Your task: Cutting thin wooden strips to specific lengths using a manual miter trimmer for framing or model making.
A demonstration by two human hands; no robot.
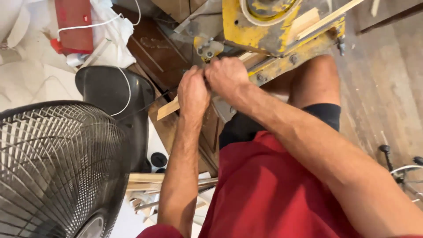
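Both my hands meet over a thin pale wooden strip (168, 108) that runs diagonally toward a worn yellow machine (264, 31). My left hand (192, 91) is closed around the strip, whose free end sticks out to the lower left. My right hand (227, 77) is closed on the strip beside the left, right at the machine's metal edge. The part of the strip under the hands is hidden. Another wooden slat (328, 18) lies across the machine's top.
A black fan grille (57, 167) fills the lower left, with a black fan base (112, 92) and white cord behind it. Dark wooden panels (154, 53) lean near the machine. Loose wood offcuts (150, 185) lie below. Plank floor (387, 88) at right.
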